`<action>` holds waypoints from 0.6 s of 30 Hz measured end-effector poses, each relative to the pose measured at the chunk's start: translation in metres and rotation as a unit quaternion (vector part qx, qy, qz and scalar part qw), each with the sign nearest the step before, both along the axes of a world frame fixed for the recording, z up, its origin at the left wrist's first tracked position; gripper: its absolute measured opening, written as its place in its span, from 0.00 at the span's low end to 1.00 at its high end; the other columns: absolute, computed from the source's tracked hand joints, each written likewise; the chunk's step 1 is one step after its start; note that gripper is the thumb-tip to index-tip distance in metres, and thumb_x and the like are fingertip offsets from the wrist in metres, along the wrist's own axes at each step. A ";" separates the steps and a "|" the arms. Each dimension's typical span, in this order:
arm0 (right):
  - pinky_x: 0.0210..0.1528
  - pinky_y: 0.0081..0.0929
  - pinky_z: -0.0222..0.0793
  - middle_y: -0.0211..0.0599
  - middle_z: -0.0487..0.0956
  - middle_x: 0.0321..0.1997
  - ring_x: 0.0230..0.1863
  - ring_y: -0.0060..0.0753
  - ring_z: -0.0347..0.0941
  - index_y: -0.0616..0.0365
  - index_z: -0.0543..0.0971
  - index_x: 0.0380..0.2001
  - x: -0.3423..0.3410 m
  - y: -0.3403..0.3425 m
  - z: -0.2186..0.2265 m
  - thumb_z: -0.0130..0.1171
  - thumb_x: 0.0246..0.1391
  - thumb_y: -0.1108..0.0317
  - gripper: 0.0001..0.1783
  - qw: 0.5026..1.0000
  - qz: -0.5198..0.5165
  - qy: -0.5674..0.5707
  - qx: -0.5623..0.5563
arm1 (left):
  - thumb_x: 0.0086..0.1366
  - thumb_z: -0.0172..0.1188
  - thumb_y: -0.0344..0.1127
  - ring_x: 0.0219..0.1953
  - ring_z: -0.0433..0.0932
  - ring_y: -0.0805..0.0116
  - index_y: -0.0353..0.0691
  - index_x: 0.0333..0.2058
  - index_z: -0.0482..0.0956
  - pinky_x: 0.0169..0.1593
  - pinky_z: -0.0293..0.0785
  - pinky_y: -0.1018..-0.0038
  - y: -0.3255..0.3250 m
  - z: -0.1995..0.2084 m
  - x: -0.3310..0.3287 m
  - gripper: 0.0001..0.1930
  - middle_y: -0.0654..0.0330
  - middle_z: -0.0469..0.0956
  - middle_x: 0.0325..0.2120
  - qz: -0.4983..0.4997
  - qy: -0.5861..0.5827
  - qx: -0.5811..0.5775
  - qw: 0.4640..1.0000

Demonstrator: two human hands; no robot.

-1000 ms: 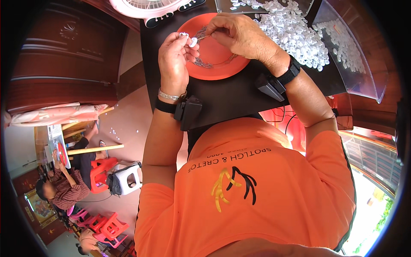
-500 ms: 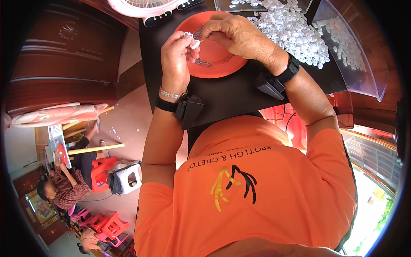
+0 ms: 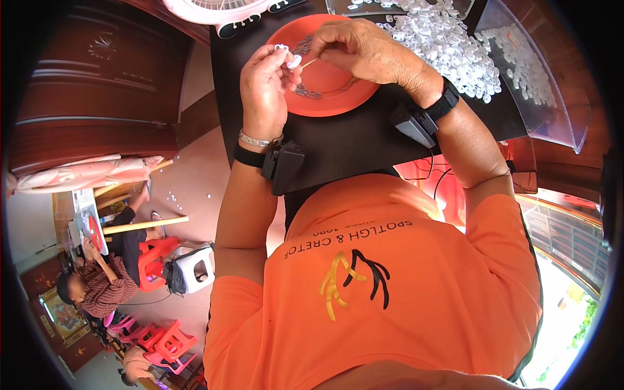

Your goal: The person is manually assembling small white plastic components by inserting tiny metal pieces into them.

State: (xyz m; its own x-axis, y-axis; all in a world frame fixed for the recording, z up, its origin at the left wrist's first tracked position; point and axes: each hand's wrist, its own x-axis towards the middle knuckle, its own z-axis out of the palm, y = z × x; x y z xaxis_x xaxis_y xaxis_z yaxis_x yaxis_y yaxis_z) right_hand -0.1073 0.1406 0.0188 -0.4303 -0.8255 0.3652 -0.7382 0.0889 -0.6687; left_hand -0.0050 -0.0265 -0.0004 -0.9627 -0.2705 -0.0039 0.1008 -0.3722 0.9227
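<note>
My left hand (image 3: pixel 263 84) pinches a small white plastic piece (image 3: pixel 294 62) between thumb and fingers, and more white plastic shows at its fingertips. Facing it, my right hand (image 3: pixel 374 52) is closed on a thin tan stick (image 3: pixel 309 64), its tip pointing at the white piece. Whether the tip touches the piece is too small to tell. Both hands are above an orange-red plate (image 3: pixel 331 104), on which small grey metal pieces (image 3: pixel 307 93) lie in clusters near the rim. To the right of my right hand spreads a heap of small white plastic pieces (image 3: pixel 448 55).
The plate and heap are on a dark table (image 3: pixel 338 146). A clear plastic bin (image 3: pixel 552 117) with more white pieces stands at the right. A white and pink fan (image 3: pixel 224 13) is at the far left. Another person (image 3: pixel 107 286) sits off to the left near red stools (image 3: pixel 156 260).
Both hands have shifted slightly, the left one a little left and up. My right hand has drawn back a little, and more of the thin stick shows between the hands.
</note>
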 end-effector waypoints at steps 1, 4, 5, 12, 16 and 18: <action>0.41 0.28 0.70 0.36 0.76 0.33 0.37 0.36 0.75 0.59 0.77 0.33 -0.001 0.002 0.001 0.54 0.49 0.77 0.07 0.999 -0.016 0.016 0.043 | 0.63 0.50 0.34 0.25 0.72 0.71 0.36 0.31 0.70 0.29 0.62 0.80 0.001 0.001 0.000 0.07 0.60 0.74 0.23 0.035 -0.007 0.000 0.999; 0.39 0.29 0.71 0.36 0.77 0.33 0.35 0.38 0.75 0.59 0.77 0.32 0.001 0.002 -0.003 0.56 0.46 0.76 0.07 0.995 -0.039 0.072 0.060 | 0.62 0.51 0.34 0.26 0.74 0.71 0.36 0.32 0.71 0.30 0.64 0.79 0.001 0.000 0.001 0.07 0.60 0.74 0.24 0.026 0.006 -0.044 0.999; 0.38 0.29 0.71 0.36 0.77 0.34 0.35 0.39 0.75 0.58 0.78 0.32 0.002 0.001 -0.005 0.57 0.45 0.76 0.08 0.992 -0.046 0.113 0.034 | 0.62 0.51 0.34 0.26 0.74 0.71 0.36 0.32 0.71 0.30 0.64 0.79 0.002 0.000 0.000 0.07 0.60 0.74 0.24 0.025 0.006 -0.044 0.999; 0.38 0.29 0.73 0.30 0.77 0.36 0.39 0.36 0.75 0.52 0.79 0.31 0.019 -0.004 0.007 0.65 0.40 0.72 0.11 0.968 -0.005 0.237 -0.085 | 0.60 0.52 0.31 0.20 0.74 0.73 0.32 0.32 0.75 0.25 0.66 0.81 0.008 -0.003 0.001 0.08 0.57 0.77 0.23 0.044 0.022 -0.011 0.999; 0.34 0.30 0.72 0.26 0.76 0.30 0.36 0.34 0.74 0.49 0.78 0.29 0.021 -0.007 0.002 0.62 0.42 0.68 0.07 0.951 -0.013 0.289 -0.105 | 0.59 0.52 0.30 0.19 0.74 0.72 0.31 0.33 0.75 0.24 0.67 0.81 0.008 -0.003 0.001 0.08 0.57 0.77 0.23 0.048 0.019 -0.001 0.999; 0.33 0.29 0.72 0.26 0.75 0.29 0.35 0.32 0.74 0.48 0.78 0.27 0.022 -0.006 0.000 0.61 0.42 0.69 0.05 0.947 -0.003 0.314 -0.072 | 0.59 0.51 0.30 0.19 0.74 0.72 0.31 0.32 0.75 0.24 0.67 0.81 0.008 -0.003 0.001 0.08 0.57 0.77 0.23 0.050 0.010 -0.005 0.999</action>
